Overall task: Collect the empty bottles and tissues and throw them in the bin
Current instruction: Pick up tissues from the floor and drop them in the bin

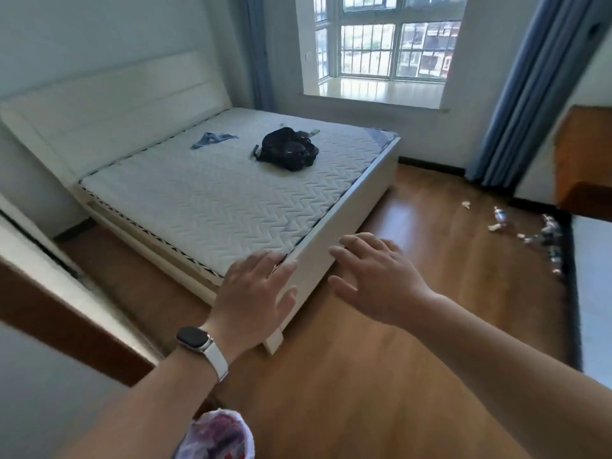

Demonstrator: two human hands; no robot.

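Both my hands are stretched out in front of me, empty, fingers spread. My left hand, with a watch on its wrist, hovers over the near corner of the bed. My right hand is beside it over the wooden floor. Far off at the right, empty plastic bottles and crumpled white tissues lie scattered on the floor along a dark wall edge, with more bottles further right. A bin lined with a white and red plastic bag stands at the bottom edge, below my left forearm.
A white bed with a bare quilted mattress fills the middle; a black backpack and a blue cloth lie on it. A window and blue curtains are behind. An orange-brown cabinet stands at the right.
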